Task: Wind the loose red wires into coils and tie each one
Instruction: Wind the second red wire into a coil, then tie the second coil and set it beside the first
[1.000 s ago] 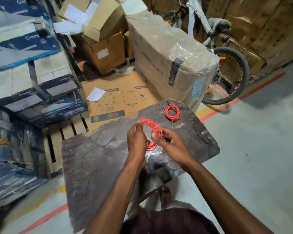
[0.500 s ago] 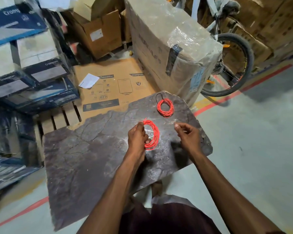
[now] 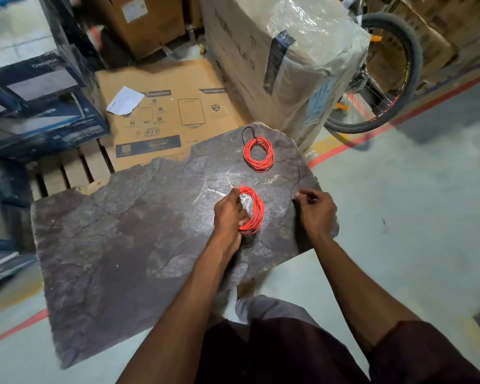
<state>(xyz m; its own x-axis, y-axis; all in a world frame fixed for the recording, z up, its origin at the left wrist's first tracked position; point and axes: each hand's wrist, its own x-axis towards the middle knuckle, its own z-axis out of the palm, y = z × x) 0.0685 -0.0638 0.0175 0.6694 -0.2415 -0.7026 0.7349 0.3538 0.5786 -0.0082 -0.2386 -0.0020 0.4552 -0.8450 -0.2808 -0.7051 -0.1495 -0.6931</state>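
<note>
the person stands over a rough dark stone slab (image 3: 108, 245) set on the concrete floor (image 3: 399, 217), both arms reaching down over it. the left hand (image 3: 229, 212) is closed around the near side of a red wire coil (image 3: 257, 210), fingers curled through the loop and pinching the strands together, so the coil stands a little tilted just above the slab or touching it; i cannot tell which. a short loose end of the red wire pokes up by the thumb.

the right hand (image 3: 317, 209) is over the right edge of the slab, apart from the coil, its thumb and forefinger pinched on a thin black tie (image 3: 299, 180) that rises from the fingertips in a slight curve. the other fingers are folded in.

further back on the slab lies a second red coil (image 3: 258, 154), flat and on its own, with a black tie (image 3: 247, 134) sticking out from its top edge in a small loop.

behind the slab a flattened cardboard box (image 3: 166, 112) lies on a wooden pallet (image 3: 67, 170), with a scrap of white paper (image 3: 125, 101) on it. to the right stands a tall carton wrapped in plastic (image 3: 288, 59), and behind that a bicycle wheel (image 3: 385, 73). blue and white boxes (image 3: 39, 87) are stacked on the left. a red line (image 3: 399, 117) runs across the floor.
</note>
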